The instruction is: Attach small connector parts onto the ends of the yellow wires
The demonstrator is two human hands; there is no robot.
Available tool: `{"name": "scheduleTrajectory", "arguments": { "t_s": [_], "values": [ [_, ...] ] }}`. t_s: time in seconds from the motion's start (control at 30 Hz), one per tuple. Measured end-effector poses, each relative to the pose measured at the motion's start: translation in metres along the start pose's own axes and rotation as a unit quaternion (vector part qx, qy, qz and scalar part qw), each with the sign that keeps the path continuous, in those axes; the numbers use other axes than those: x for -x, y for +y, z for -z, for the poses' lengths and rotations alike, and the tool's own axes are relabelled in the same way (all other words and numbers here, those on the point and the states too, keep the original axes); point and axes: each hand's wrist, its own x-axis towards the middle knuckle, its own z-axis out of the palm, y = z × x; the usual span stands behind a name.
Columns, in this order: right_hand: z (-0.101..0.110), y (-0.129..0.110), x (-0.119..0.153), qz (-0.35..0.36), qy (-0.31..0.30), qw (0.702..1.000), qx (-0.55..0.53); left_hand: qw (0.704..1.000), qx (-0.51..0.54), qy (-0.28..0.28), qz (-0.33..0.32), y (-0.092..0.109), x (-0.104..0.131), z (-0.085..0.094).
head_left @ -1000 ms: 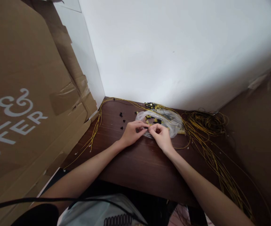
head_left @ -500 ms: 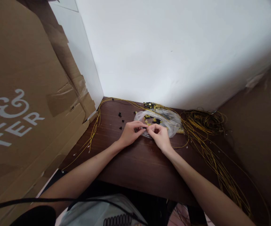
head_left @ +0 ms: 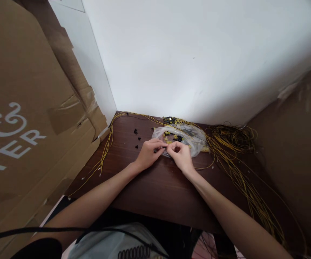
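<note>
My left hand (head_left: 150, 154) and my right hand (head_left: 180, 154) meet fingertip to fingertip over the near edge of a clear plastic bag (head_left: 198, 144). Both are pinched closed around a small dark piece, mostly hidden by the fingers. Yellow and black small parts (head_left: 175, 137) lie in the bag's opening just beyond my fingers. Several small black pieces (head_left: 135, 131) are scattered on the dark wooden table (head_left: 155, 190) to the left. Behind the bag sits a cluster of black and yellow connectors (head_left: 171, 119) with thin yellow wires.
Coiled yellow and black wires (head_left: 232, 138) lie at the right, with a long bundle (head_left: 247, 194) trailing toward the near right edge. More yellow wires (head_left: 109, 144) run down the left side. Cardboard (head_left: 36, 90) stands at left, a brown panel (head_left: 301, 144) at right, a white wall (head_left: 185, 54) behind.
The whole view has shifted slightly, so things appear a little further left. My hands remain pinched together in nearly the same pose over the bag's edge.
</note>
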Motion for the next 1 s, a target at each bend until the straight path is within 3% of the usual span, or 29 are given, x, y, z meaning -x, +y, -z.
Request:
{"name": "scheduleTrajectory", "arguments": {
  "t_s": [0.57,0.8,1.0],
  "values": [
    [0.010,-0.002,-0.007,-0.029,-0.089,0.995,-0.042,1.000,0.001,-0.002,0.029,-0.002,-0.003,0.002],
    [0.009,-0.005,-0.006,-0.028,-0.058,0.997,-0.052,0.998,0.016,-0.002,0.059,-0.005,-0.003,0.002],
    [0.008,-0.005,-0.007,-0.061,-0.024,0.989,-0.135,0.999,0.019,-0.010,0.044,-0.003,-0.004,0.002]
  ]
}}
